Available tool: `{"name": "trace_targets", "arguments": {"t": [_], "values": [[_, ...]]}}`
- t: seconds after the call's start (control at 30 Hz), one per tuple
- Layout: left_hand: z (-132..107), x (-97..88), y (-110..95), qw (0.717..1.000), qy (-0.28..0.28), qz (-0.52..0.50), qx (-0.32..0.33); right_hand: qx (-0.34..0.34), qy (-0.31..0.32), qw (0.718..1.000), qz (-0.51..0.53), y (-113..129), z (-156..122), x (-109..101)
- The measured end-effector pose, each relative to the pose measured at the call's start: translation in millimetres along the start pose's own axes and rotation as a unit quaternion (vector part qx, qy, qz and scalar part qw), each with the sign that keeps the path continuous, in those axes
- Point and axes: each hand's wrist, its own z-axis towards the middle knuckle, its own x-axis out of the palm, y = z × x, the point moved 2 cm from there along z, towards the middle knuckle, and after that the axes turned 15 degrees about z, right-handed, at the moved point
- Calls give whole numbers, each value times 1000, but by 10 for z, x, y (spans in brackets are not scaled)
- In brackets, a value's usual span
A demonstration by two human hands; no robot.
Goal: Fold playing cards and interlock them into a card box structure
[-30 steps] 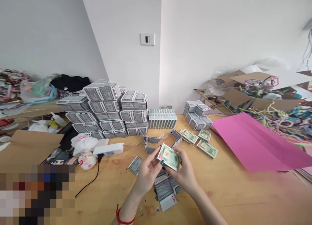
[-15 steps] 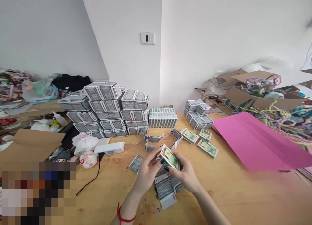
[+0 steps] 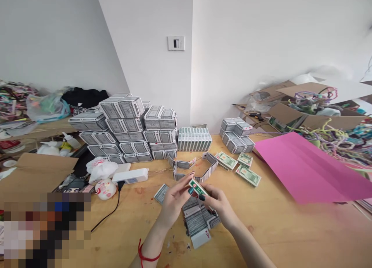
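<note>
Between both hands I hold a green-and-white playing card box (image 3: 198, 187), tilted so that a narrow green side faces me. My left hand (image 3: 178, 194) grips its left end, thumb on the near side. At the right end, my right hand (image 3: 218, 204) is closed on the same box. Under the hands lies a patchwork of blue-grey-backed playing cards (image 3: 195, 222), with an ace of a red suit (image 3: 201, 239) at its near edge. A folded strip of joined cards (image 3: 209, 170) stands just beyond. Left of them lies a loose card piece (image 3: 161, 193).
Stacked blocks of cards (image 3: 124, 124) rise at the back left, beside a row of card boxes (image 3: 194, 139). More blocks (image 3: 236, 135), several card boxes (image 3: 248, 176) and a pink sheet (image 3: 308, 167) lie to the right. A power strip (image 3: 130, 176) with a black cable sits left.
The card box has been turned in my hands: its broad printed face showed before, and its narrow side shows now. Both hands have stayed nearly in place.
</note>
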Motion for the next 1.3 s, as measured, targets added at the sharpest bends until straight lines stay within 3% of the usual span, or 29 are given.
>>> {"name": "trace_targets", "arguments": {"t": [0.33, 0.47, 0.6, 0.7, 0.87, 0.97, 1.13, 1.3], "values": [[3, 30, 35, 999, -37, 7, -8, -25, -23, 999, -36, -22, 0, 27], [-4, 42, 27, 999, -52, 13, -1, -83, -72, 989, -98, -101, -4, 29], [-6, 72, 39, 998, -67, 5, -2, -187, -139, 941, -247, -126, -15, 13], [3, 86, 80, 997, -68, -14, -28, -241, -145, 903, -326, -114, -32, 17], [29, 31, 137, 993, -93, -37, -60, -268, -96, 896, -341, -148, -71, 75], [36, 15, 140, 992, -104, -36, -64, -307, -116, 879, -346, -190, -89, 89], [21, 71, 85, 997, -61, -42, -22, -372, -145, 846, -354, -174, -102, 70], [-9, 27, 14, 992, -63, 82, 66, -410, -142, 814, -386, -105, -110, 23]]}}
